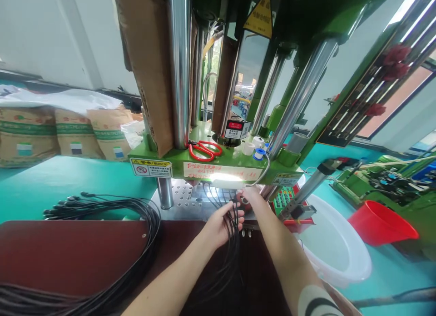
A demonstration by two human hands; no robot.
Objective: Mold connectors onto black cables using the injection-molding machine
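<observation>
My left hand [223,225], palm up, is closed round a bundle of thin black cables [231,250] in front of the green press [235,163]. From it several strands run up under the press's plate, and the rest hang down over the dark red tabletop. Just to the right, my right hand [250,195] reaches in below the plate's front edge, close to the lit lamp [228,183]. Its fingers are mostly hidden, so what they touch or hold does not show. Behind both hands lies the perforated metal bed [180,202].
A big coil of black cables [150,234] lies on the dark red table [68,252] at left. Red-handled scissors [204,151] and tape rolls [254,147] rest on the press plate. A white tub [361,261], a red bucket [381,223] and paper sacks [27,134] stand around.
</observation>
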